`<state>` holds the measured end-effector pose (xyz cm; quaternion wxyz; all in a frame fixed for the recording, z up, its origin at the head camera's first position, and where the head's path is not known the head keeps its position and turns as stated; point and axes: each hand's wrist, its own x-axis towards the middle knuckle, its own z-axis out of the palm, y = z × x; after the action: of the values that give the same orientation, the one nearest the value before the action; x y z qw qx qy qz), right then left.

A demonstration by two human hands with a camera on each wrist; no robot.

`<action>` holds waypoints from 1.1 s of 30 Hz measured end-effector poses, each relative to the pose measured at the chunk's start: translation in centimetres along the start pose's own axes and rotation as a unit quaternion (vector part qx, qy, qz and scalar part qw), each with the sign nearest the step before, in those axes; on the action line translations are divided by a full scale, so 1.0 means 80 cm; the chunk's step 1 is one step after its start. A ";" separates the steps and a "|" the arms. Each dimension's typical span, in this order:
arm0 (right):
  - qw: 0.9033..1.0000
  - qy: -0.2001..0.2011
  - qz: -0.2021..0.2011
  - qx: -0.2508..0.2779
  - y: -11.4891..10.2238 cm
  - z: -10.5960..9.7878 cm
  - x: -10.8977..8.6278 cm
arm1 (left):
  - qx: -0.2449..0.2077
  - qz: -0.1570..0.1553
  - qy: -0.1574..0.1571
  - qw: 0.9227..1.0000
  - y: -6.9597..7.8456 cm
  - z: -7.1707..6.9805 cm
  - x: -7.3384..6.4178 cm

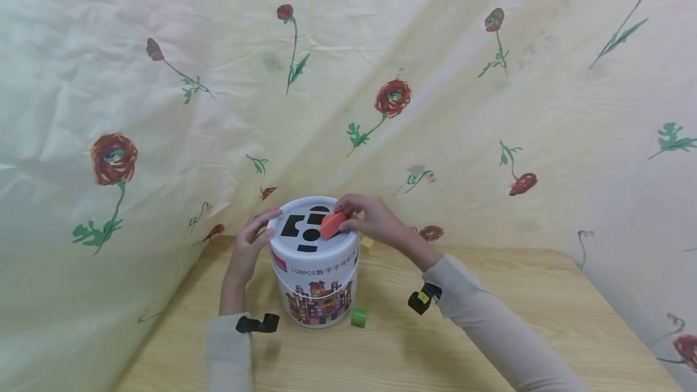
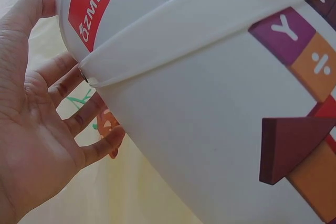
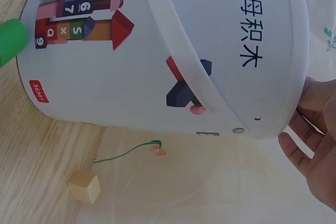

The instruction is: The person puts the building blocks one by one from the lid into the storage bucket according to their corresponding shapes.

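Note:
A white bucket (image 1: pixel 321 283) with printed building blocks on its side stands upright on the table. Its lid (image 1: pixel 285 245) has several dark cut-out holes of different shapes. Over the lid's right part, my right hand (image 1: pixel 373 218) pinches a red block (image 1: pixel 331 224) between thumb and fingers, close above the holes. The block is hidden in the right wrist view. On the other side my left hand (image 1: pixel 251 245) rests with spread, relaxed fingers against the bucket's upper rim; in the left wrist view, its fingertips (image 2: pixel 113 136) touch the wall beside the handle (image 2: pixel 173 32).
A green cylinder block (image 1: pixel 358 317) is at the bucket's front right foot. Behind the bucket to the right lies a plain wooden block (image 3: pixel 84 186). Flower-printed cloth (image 1: pixel 348 107) hangs along the back and sides of the wooden table (image 1: pixel 479 319).

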<state>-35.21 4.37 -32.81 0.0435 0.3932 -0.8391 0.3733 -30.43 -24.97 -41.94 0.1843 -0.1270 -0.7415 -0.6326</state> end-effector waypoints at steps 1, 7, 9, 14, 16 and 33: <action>1.000 -0.002 0.000 -0.001 0.000 -0.001 0.001 | -0.001 0.000 0.000 1.000 0.000 0.000 0.000; 1.000 -0.011 0.000 0.000 -0.001 -0.003 0.004 | 0.000 -0.004 0.003 1.000 0.002 0.000 -0.001; 1.000 -0.011 0.002 -0.002 -0.001 -0.002 0.004 | 0.001 -0.006 0.004 1.000 0.003 0.001 -0.001; 1.000 -0.001 0.016 0.001 -0.001 0.000 0.002 | 0.004 -0.006 0.005 1.000 0.004 0.001 -0.002; 1.000 0.004 0.020 0.006 -0.001 0.001 0.001 | 0.005 -0.005 0.005 1.000 0.004 0.001 -0.002; 1.000 -0.009 0.013 0.024 -0.009 0.001 -0.002 | 0.003 0.001 -0.001 1.000 0.002 -0.001 -0.002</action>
<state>-34.61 4.12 -32.50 0.0218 0.3862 -0.8355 0.3903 -30.22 -25.02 -41.82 0.1848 -0.1279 -0.7433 -0.6301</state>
